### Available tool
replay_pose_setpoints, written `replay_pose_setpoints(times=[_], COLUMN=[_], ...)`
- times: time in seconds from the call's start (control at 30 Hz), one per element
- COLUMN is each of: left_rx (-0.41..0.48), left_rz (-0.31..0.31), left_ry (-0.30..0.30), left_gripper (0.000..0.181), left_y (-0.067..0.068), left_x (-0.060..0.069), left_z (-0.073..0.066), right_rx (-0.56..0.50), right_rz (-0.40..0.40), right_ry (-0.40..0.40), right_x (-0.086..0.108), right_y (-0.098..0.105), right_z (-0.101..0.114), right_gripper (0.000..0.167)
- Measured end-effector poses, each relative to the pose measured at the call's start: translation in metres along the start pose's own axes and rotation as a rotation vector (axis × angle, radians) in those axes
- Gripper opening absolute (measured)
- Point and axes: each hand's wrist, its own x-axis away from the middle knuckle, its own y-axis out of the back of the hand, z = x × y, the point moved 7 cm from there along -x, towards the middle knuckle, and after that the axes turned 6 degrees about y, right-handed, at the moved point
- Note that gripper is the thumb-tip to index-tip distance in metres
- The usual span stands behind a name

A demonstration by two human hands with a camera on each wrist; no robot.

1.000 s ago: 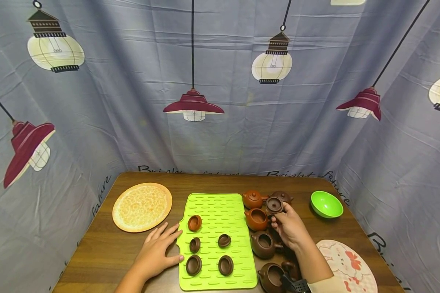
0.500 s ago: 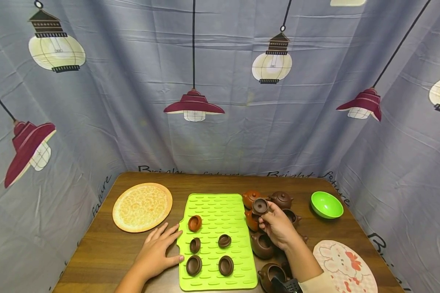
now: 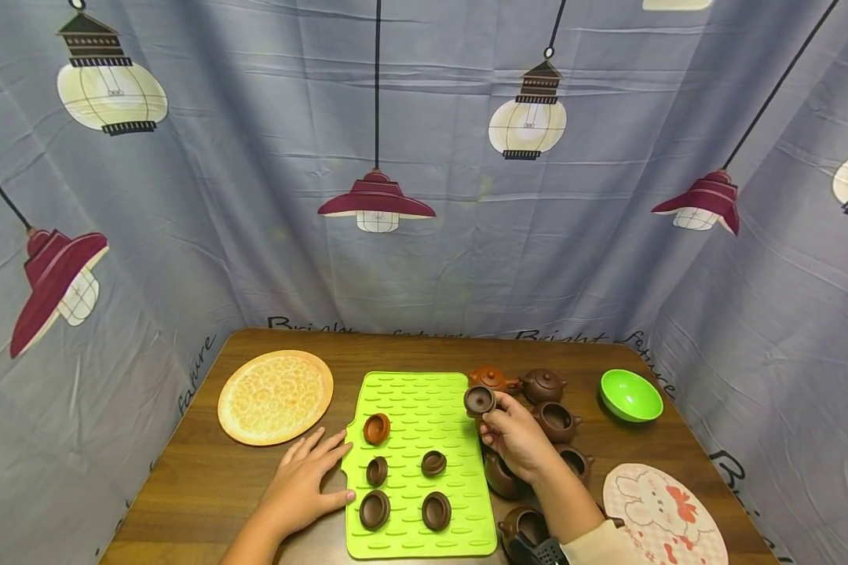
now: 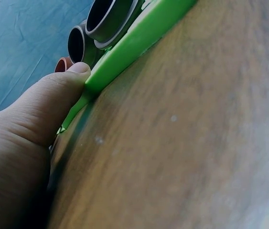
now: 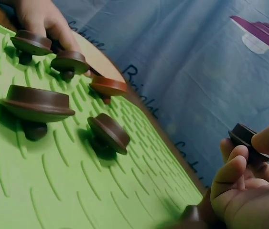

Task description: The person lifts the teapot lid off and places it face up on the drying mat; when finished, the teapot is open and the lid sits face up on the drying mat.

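Observation:
My right hand [image 3: 519,439] pinches a dark brown teapot lid [image 3: 480,400] between thumb and fingers, its hollow underside facing up. It hovers over the right edge of a lime-green ridged mat [image 3: 424,392]. In the right wrist view the same lid [image 5: 249,142] sits at the fingertips. Upturned on the mat lie an orange-brown lid [image 3: 377,429] and several dark lids [image 3: 436,511], resting on their knobs. My left hand [image 3: 307,482] lies spread at the mat's left edge, and the left wrist view shows its thumb [image 4: 53,100] touching the rim.
Right of the mat stand several teapots; a dark one [image 3: 543,385] and an orange one [image 3: 491,378] at the back wear lids. Another dark teapot [image 3: 556,421] is lidless. A green bowl [image 3: 631,396], a rabbit-print round mat [image 3: 660,510] and a yellow round mat [image 3: 275,398] lie farther out.
My right hand has carried the dark lid leftward from above the teapots to the green mat's right edge. The left hand has stayed in place.

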Motion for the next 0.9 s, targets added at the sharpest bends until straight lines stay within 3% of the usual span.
replay_pose_setpoints(times=[0.43, 0.9], left_rx=[0.003, -0.004], left_rz=[0.001, -0.001], left_ry=[-0.003, -0.003], left_gripper=[0.087, 0.087], left_y=[0.001, 0.002], left_x=[0.0, 0.0], left_z=[0.0, -0.001], right_rx=[0.064, 0.203], right_rz=[0.055, 0.088], right_ry=[-0.022, -0.117], right_x=[-0.006, -0.013], right_y=[-0.023, -0.052], right_z=[-0.006, -0.023], right_gripper=[0.038, 0.039])
